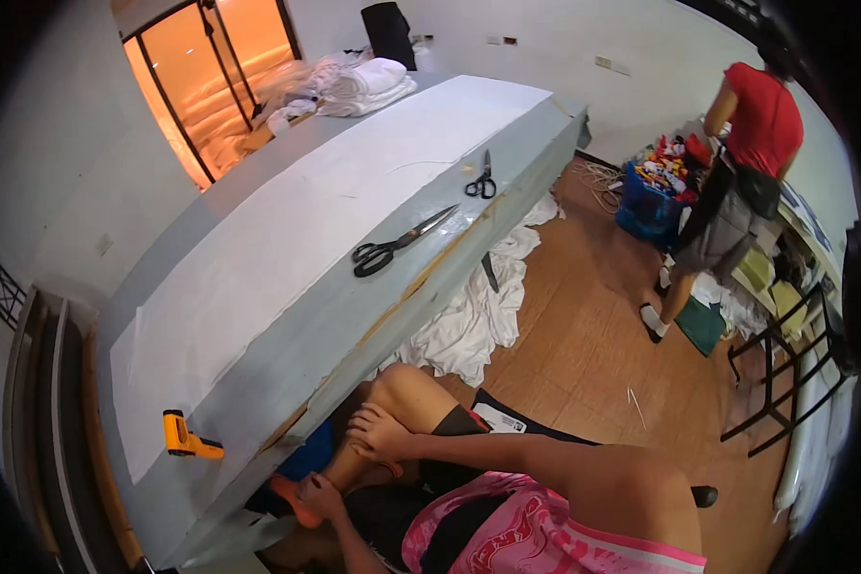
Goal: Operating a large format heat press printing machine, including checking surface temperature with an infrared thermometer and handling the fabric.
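Below the table edge, my right hand (381, 430) is closed round the shin of my raised leg (411, 392). Lower down, my left hand (320, 497) grips the same leg near the ankle, its fingers partly hidden. Neither hand touches anything on the grey table (230, 421). A long white cloth (287, 210) lies spread along it. Large black-handled shears (378, 256) and smaller black scissors (483, 182) rest along the table's near side. A yellow and black pistol-shaped infrared thermometer (187, 437) lies near its left end.
White fabric (469, 325) is heaped on the floor beside the table. At right a person in a red top (765, 115) stands by a blue bag of colourful scraps (651, 196). Dark metal stool legs (784, 383) stand nearer. Folded white cloths (368, 86) sit on the table's far end.
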### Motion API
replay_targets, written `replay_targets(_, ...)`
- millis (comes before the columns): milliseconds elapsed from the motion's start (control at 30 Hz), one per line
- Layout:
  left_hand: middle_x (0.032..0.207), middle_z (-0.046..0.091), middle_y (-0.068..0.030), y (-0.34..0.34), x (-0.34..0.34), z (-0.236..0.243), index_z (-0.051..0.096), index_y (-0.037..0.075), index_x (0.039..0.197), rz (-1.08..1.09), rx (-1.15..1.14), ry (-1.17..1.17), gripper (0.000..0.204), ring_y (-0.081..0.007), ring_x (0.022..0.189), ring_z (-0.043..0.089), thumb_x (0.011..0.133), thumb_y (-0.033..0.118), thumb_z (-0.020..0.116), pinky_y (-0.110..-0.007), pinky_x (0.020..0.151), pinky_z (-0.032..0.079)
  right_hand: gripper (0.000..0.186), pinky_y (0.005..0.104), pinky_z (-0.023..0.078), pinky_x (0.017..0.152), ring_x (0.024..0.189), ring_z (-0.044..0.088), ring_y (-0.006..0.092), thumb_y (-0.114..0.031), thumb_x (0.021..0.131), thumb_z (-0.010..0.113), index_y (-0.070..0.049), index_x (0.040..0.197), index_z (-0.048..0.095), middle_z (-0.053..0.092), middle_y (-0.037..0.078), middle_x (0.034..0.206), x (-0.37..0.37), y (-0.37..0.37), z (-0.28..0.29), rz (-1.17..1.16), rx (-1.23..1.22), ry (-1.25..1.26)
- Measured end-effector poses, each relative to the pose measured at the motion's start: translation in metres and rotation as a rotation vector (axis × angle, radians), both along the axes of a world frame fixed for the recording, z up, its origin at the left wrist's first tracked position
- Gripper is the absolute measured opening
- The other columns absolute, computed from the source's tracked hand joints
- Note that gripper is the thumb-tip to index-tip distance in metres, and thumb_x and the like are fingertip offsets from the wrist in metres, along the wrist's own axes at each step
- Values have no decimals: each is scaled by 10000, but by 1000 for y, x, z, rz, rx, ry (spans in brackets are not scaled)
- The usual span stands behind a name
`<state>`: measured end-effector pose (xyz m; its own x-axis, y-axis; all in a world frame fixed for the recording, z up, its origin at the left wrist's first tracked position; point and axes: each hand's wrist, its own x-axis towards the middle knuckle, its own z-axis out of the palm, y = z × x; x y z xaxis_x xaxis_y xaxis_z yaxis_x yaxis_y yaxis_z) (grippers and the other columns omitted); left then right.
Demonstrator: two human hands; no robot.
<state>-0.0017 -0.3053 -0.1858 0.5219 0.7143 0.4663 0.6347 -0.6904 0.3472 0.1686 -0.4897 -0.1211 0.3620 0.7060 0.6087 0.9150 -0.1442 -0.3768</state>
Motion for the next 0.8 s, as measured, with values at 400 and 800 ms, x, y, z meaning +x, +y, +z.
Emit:
replay_targets(400,1055,702,-148,-5,-1,3,715,15,948,17,-110,81,324,-369,997,604,990,266,513,-499,866,425,319,519,323,1135,1183,547,303,-294,837,666,-63,1059,679,638,128,1143,0,-8,2,-27,-26,-22)
replay_targets(800,1067,704,-143,-7,3,0,728,21,948,-39,-81,-18,342,-384,1029,588,990,267,492,-491,949,421,358,518,308,1149,1208,538,298,-298,826,671,-69,1101,676,637,118,1183,4,-11,6,-33,-31,-14)
